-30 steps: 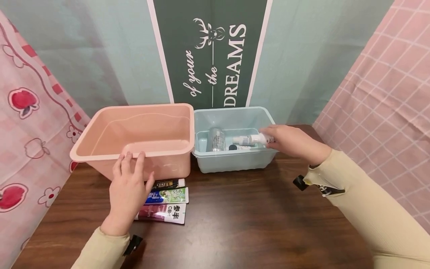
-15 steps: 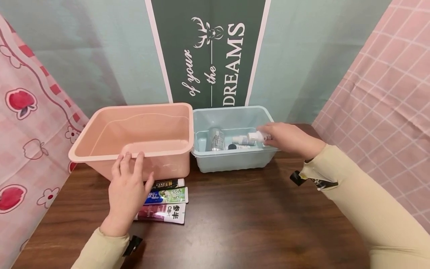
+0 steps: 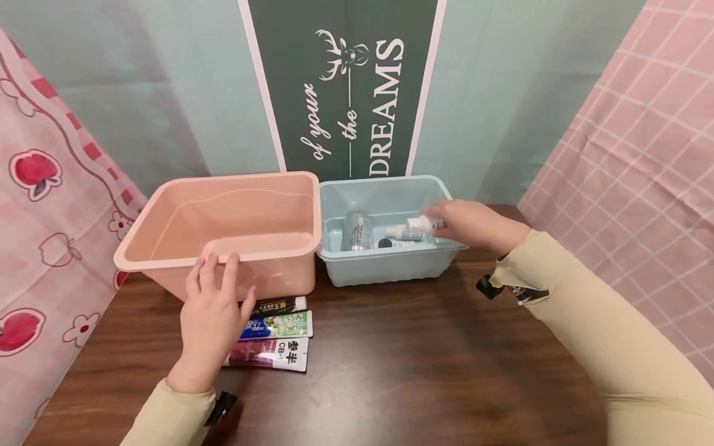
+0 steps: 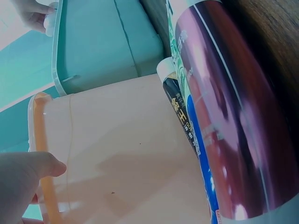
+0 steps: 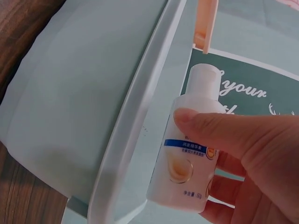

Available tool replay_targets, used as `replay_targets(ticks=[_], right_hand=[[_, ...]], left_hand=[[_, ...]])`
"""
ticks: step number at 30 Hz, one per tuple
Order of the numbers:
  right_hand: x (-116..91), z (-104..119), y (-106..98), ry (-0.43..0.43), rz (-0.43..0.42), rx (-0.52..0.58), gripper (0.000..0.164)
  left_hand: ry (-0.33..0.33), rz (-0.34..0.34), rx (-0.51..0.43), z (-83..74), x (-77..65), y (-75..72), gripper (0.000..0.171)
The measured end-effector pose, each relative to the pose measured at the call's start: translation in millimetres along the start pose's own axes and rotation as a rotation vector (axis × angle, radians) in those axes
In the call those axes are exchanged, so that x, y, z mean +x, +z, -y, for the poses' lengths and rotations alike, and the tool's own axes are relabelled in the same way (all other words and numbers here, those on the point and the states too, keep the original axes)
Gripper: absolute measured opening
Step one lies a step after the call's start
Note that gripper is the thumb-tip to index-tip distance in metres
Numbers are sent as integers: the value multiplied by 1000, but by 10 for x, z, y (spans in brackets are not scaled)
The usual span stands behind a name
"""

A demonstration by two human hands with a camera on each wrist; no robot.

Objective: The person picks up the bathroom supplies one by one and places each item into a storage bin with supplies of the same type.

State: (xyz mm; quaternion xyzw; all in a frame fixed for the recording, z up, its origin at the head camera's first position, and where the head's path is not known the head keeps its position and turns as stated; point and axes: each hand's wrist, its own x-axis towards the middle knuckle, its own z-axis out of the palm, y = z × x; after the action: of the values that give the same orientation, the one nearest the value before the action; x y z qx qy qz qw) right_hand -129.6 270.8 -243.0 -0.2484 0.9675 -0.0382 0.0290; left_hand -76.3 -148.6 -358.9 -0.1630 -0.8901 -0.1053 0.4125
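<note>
In the head view my left hand (image 3: 209, 316) holds the front rim of the pink bin (image 3: 279, 272), fingers over the edge and thumb on the outer wall. My right hand (image 3: 474, 224) grips a small white bottle (image 5: 187, 158) with a white cap and a blue label band. That bottle is over the right part of the light-blue bin (image 3: 390, 269). Inside the blue bin lie a clear bottle (image 3: 359, 232), a small white-capped bottle (image 3: 403, 233) and an item with a black cap (image 3: 385, 243). The pink bin's visible inside holds nothing.
Before the pink bin, partly behind my left hand, lie a black toothpaste tube (image 3: 281, 305), a blue-green tube (image 3: 281, 324) and a dark red tube (image 3: 270, 354). Both bins stand side by side on the wooden table (image 3: 401, 353), with hanging cloth at the back and sides.
My right hand has shifted slightly left with the white bottle over the blue bin. My left hand has stayed on the pink bin's rim, and the tubes have not moved.
</note>
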Motion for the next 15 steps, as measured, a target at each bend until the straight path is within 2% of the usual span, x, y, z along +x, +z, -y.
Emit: replay_targets(ticks=[3,9,15], right_hand=[[26,0,-13,-12,-2,14,45],[138,-38,-12,-47,16,0,47],[209,-44,-24,-65,21,2,46]], left_hand=[[-2,-6,-1,4,-3,0,64],[-3,27,20,19,-1,-11,62],[-4,-5,-1,-6,4,5,63]])
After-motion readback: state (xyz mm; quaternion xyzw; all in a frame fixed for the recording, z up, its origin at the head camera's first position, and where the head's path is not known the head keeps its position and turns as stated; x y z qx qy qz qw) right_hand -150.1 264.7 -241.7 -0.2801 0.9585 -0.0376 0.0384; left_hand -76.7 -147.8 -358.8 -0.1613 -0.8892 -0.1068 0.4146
